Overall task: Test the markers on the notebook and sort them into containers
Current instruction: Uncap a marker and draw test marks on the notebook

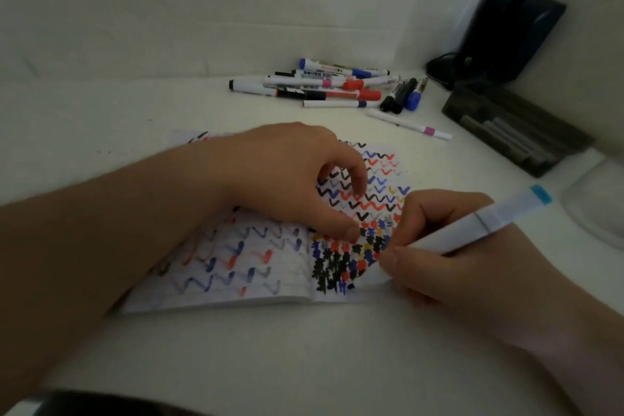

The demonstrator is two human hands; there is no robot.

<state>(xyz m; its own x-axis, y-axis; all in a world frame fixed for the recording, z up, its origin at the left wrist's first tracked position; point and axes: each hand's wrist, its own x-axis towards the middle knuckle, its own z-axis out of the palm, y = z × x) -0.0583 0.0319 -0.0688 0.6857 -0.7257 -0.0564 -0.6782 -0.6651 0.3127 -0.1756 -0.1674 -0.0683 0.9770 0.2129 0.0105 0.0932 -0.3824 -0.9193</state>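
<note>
Testing step under way. My right hand point(449, 246) pinches a white marker point(472, 224) with a light-blue end, fingers curled round the barrel near its tip, which is down at the lower right of the notebook point(236, 267); the tip itself is hidden behind my fingers. My left hand point(290, 179) rests on the open page, fingers loosely bent and holding nothing, thumb pressing the paper near the fold. The page is crowded with squiggles and blots, so to judge this one I should aim for the bare white strip by the corner. Keep the left hand pinning the paper. Untested markers point(324, 84) lie heaped beyond, a dark tray point(513, 125) to their right.
</note>
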